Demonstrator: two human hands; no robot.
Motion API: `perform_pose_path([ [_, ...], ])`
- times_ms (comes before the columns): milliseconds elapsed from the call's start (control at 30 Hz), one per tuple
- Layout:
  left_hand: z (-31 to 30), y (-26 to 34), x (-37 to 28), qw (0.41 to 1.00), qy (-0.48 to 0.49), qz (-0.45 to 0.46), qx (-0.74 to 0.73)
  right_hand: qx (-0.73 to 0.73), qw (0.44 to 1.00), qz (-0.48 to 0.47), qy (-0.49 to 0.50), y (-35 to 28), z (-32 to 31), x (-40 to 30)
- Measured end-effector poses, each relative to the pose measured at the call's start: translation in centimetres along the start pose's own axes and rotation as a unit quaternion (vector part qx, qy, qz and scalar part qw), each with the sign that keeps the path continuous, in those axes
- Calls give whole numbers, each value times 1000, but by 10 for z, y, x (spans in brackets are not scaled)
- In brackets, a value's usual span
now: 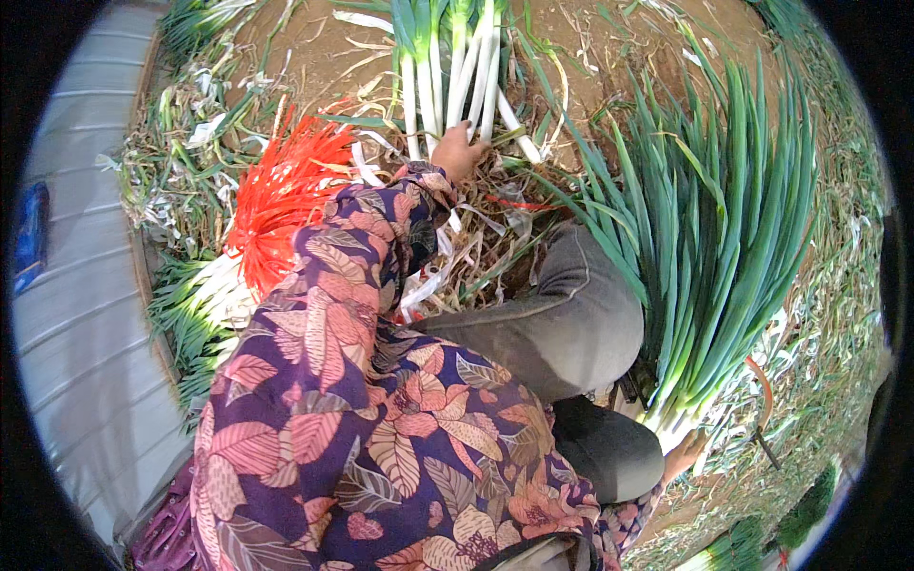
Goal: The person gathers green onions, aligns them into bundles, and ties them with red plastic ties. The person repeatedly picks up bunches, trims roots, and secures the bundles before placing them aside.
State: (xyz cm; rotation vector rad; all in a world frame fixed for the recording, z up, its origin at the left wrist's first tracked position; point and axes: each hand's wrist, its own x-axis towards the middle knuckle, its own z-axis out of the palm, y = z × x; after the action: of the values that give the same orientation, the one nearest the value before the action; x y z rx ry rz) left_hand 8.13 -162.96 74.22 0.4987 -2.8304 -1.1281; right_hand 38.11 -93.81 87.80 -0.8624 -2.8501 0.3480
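Note:
My left hand [458,151] is at the lower white stalks of several spring onions [457,71] that lie on the soil; whether its fingers grip them cannot be told. On the right, my right hand [685,455] is closed around the white base of a large bunch of spring onions [707,235], whose long green leaves fan upward past my knee. A bundle of red plastic strips [278,200] lies left of my left forearm, on top of more spring onions [214,307].
Bent knees [593,321] stand between my arms. Leaf scraps [485,243] litter the ground before me and along the right. A corrugated metal sheet wall [86,250] runs down the left side. Another green bunch [735,546] lies at lower right, below a curved orange-handled tool [767,400].

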Motion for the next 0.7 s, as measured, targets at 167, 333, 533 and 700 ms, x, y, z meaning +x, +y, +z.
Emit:
perform_pose_path([
  [167,28,0,43,987,49,-129,79,65,989,48,-122,-31,-42,-29],
  [333,38,16,75,959,18,-233,160,136,960,173,-174,-2,-46,-49],
  [533,28,21,90,941,-8,-291,174,190,931,224,-218,-31,-41,-48],
  [700,-4,1,84,996,17,-89,11,206,927,203,-240,-34,-36,-38],
])
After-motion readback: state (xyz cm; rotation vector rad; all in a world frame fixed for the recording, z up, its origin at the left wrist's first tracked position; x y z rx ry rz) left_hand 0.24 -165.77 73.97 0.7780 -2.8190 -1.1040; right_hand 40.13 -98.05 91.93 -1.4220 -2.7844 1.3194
